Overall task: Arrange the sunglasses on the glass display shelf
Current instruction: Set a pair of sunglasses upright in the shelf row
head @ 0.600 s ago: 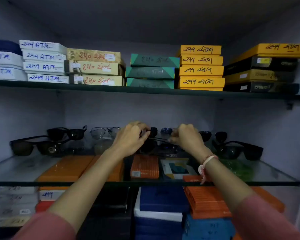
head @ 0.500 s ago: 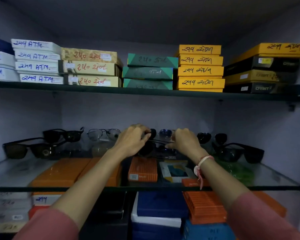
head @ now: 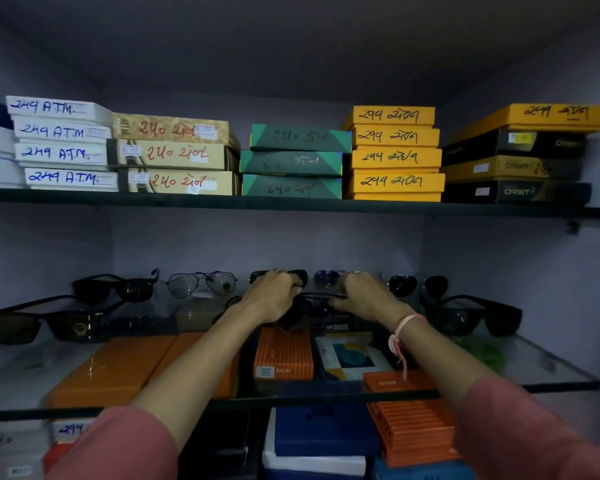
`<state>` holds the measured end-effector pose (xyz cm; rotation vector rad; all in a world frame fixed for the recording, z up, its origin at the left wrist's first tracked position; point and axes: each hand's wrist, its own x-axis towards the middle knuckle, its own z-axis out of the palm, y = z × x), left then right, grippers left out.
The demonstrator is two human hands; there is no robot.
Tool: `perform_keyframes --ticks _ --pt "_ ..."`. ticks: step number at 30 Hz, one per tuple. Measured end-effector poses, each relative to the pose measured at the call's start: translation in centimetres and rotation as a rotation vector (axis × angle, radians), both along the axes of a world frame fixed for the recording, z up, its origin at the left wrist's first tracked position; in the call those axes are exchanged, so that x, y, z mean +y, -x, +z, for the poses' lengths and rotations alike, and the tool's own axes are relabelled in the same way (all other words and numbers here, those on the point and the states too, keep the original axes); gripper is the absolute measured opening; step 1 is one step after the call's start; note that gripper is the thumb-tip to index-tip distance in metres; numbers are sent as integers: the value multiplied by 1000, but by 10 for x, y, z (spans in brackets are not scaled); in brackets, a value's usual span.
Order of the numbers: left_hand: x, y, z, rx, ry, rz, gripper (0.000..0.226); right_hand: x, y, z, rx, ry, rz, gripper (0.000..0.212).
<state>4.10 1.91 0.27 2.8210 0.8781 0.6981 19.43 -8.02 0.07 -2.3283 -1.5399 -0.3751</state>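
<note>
A dark pair of sunglasses (head: 314,301) is held between both hands just above the middle of the glass shelf (head: 548,368). My left hand (head: 271,296) grips its left side and my right hand (head: 362,296) grips its right side; most of the frame is hidden by my fingers. Several other pairs stand on the shelf: black sunglasses (head: 49,323) at the front left, another black pair (head: 118,289) behind them, clear aviators (head: 201,284), round dark lenses (head: 416,285) at the back right, and a black pair (head: 471,315) on the right.
The upper shelf (head: 291,204) carries stacked labelled boxes: white, beige, green, yellow and black. Orange boxes (head: 111,368) and a printed box (head: 350,358) show through the glass from below, with blue and orange boxes (head: 409,431) lower down. Side walls close in left and right.
Both hands with the dark sunglasses have shifted slightly and stay at the shelf's middle; the view has moved a little. The other pairs have not moved.
</note>
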Motion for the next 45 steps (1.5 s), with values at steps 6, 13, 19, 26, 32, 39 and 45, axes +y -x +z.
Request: perform_keyframes --ticks 6,13,19,26,32,39,45 --pt "1 4 -2 -66 9 3 40 -16 0 -3 -77 -33 21 27" --pt "-6 15 18 -205 3 -79 29 -54 0 25 -82 -319 94 28" --pt "-24 12 36 -239 -8 -51 30 -77 2 37 11 -481 31 20" --pt "-35 -1 41 -260 208 78 20 -83 -19 43 186 -418 -175 15" --pt "-41 -14 33 -229 380 147 47 -80 -36 33 225 -341 -224 15" --pt "-47 -28 21 -135 494 127 27 -73 -52 20 257 -217 -245 21" --pt "-49 -36 19 -96 498 149 26 -69 -59 18 229 -135 -248 22"
